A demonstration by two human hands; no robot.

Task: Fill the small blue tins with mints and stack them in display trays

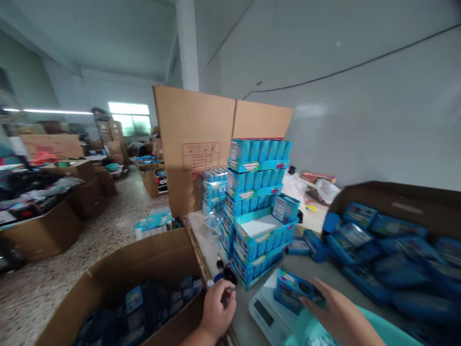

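the box (290, 290) is small, blue and oblong, with bright print along its top and a dark patch toward its right end, which the right hand (334, 307) grips. it sits on or just over the scale (281, 323), white, flat on the tabletop (324, 270), dark display at left.

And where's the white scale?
Low in the head view, just right of centre: the white scale sits on the table between the left hand and the right hand.

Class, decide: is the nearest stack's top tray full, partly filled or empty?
Partly filled: one blue box stands at the right end of the tray, with white inner surface showing beside it.
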